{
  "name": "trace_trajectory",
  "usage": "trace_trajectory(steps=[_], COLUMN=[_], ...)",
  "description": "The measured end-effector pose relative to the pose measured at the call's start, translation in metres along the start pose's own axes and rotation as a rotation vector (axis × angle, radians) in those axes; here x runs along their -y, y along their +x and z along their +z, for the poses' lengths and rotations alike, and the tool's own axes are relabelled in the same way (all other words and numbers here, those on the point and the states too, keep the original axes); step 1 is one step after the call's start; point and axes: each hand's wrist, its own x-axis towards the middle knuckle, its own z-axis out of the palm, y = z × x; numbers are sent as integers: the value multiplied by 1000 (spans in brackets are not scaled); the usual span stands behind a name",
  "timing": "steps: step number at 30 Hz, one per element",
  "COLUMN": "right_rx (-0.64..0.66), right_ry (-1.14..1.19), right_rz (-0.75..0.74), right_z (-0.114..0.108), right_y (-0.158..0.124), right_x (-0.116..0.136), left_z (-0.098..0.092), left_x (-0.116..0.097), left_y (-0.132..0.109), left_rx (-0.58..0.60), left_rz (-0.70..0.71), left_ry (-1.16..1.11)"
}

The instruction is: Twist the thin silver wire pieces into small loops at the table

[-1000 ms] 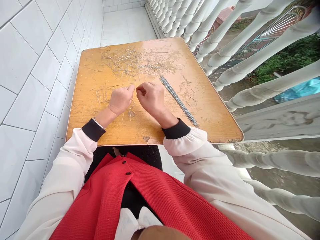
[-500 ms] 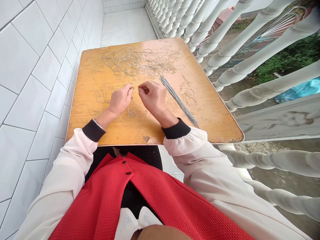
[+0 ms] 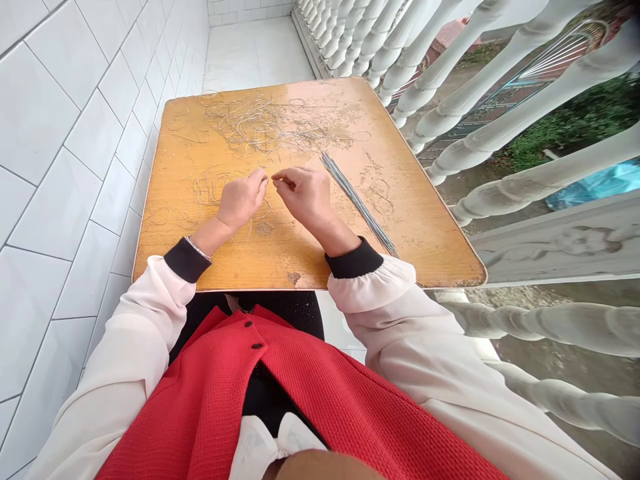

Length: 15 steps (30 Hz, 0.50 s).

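My left hand (image 3: 243, 199) is closed in a pinch above the middle of the wooden table (image 3: 240, 267). A thin wire (image 3: 251, 227) hangs in a loose curve below its fingers. Close beside it, my right hand (image 3: 306, 198) also pinches, its fingertips almost meeting those of the left at the wire's end. The part of the wire between the fingertips is too fine to see clearly. To the right of my right hand lies a bundle of straight grey wires (image 3: 357, 203), slanting across the tabletop.
A tangle of thin curled wires (image 3: 260, 123) spreads over the far part of the table. More loose wire loops (image 3: 205, 190) lie left of my hands, and a small loop (image 3: 383, 195) lies at right. A tiled wall (image 3: 55, 187) stands at left, a white balustrade (image 3: 450, 113) at right.
My right hand has shifted slightly left, bringing its fingertips closer to my left hand. The strand hanging under my left hand has changed its curve.
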Motion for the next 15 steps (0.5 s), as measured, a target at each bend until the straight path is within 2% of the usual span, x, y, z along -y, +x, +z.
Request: trace_trajectory(steps=[6, 10, 15], right_rx=[45, 72, 68], right_ry=[47, 59, 47], right_rz=[-34, -42, -45], right_z=[-6, -9, -10], right_y=[3, 4, 3], right_x=[-3, -5, -5], left_z=[-4, -7, -13], left_x=[-7, -11, -17], left_y=[0, -1, -2], left_rx=[69, 60, 164], left_rz=[-51, -66, -53], left_ry=[142, 118, 269])
